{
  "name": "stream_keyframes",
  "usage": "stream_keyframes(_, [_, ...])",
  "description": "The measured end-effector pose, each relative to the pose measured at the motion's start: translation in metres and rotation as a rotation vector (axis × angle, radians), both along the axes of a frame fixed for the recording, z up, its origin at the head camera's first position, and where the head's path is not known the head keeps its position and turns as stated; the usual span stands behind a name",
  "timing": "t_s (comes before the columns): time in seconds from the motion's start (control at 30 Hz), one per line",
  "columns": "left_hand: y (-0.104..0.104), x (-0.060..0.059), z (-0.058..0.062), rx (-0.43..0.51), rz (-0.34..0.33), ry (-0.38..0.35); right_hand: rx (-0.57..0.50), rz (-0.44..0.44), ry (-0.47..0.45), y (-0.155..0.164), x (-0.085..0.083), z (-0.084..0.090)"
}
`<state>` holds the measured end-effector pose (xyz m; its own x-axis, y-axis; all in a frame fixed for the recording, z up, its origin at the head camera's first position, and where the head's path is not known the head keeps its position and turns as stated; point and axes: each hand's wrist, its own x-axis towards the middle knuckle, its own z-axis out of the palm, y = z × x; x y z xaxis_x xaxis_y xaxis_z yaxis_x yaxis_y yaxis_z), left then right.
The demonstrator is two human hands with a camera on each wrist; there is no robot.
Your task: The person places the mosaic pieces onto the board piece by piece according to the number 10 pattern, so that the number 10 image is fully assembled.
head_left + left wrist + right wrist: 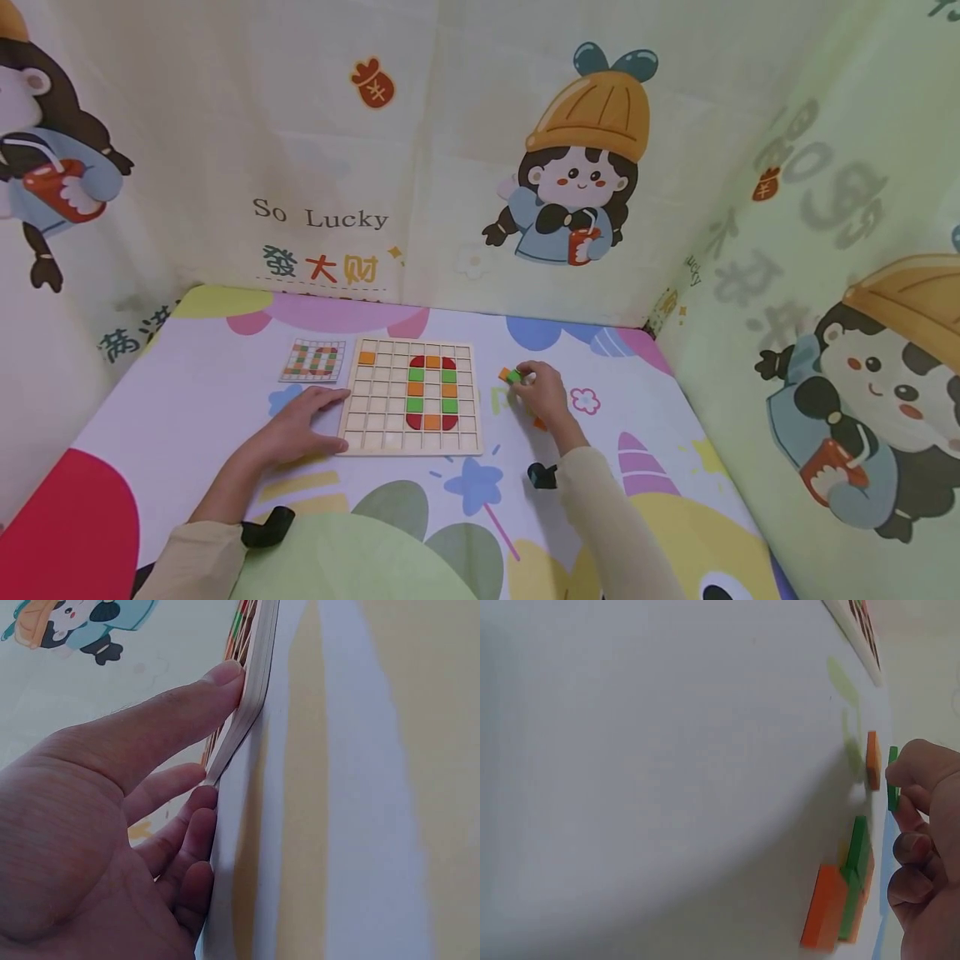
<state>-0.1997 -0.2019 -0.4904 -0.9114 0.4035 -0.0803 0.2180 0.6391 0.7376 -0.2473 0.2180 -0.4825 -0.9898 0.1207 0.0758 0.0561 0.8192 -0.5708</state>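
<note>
A wooden grid board (375,448) lies flat, with red, green and orange tiles forming a ring on its right side. One orange tile (367,358) sits in its upper left part. My left hand (300,425) rests against the board's left edge, thumb near the lower corner; in the left wrist view the thumb touches the rim. To the right of the board, my right hand (546,396) pinches a green tile (892,780) between thumb and finger. Close by lies a loose orange tile (873,761).
A small pattern card (313,360) with a coloured design lies left of the board. Beneath the right hand is a group of loose tiles, orange (823,907) and green (856,855). A printed cloth covers the table (510,492), and patterned curtains (450,167) stand around it.
</note>
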Motion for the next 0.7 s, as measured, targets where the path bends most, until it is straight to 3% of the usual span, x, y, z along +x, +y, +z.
stream_keyframes(0.17, [0.000, 0.000, -0.001, -0.006, 0.000, -0.001, -0.023, 0.046, 0.023, -0.018, -0.005, 0.002])
stream_keyframes(0.47, [0.001, 0.001, -0.002, 0.008, 0.001, -0.001, -0.053, 0.120, -0.090, -0.062, -0.016, 0.001])
stream_keyframes(0.7, [-0.001, 0.001, -0.002, 0.007, 0.005, 0.013, -0.088, 0.219, -0.081, -0.094, -0.022, -0.001])
